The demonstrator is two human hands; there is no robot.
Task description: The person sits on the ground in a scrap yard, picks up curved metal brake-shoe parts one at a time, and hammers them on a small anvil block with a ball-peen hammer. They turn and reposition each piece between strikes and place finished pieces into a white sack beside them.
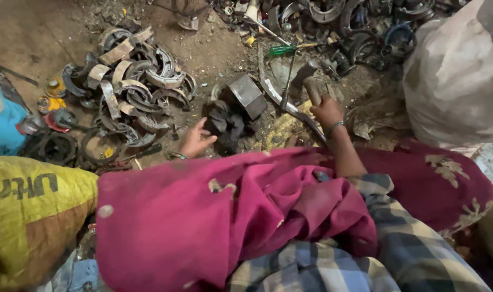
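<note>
Dim, warm, flat light from above, no hard shadows; dark patches sit under the scrap pile and along the top edge. White sack is brightest, slightly washed out. Overall soft, noisy, smeared detail. Magenta cloth nearest the camera is blurred. Wide-angle bending at the edges.

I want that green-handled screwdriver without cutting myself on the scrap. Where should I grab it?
Grip the green-handled screwdriver by its green handle, coming from above on the left: it lies flat, handle on open dirt, while the shaft points right toward the scrap pile.
</note>
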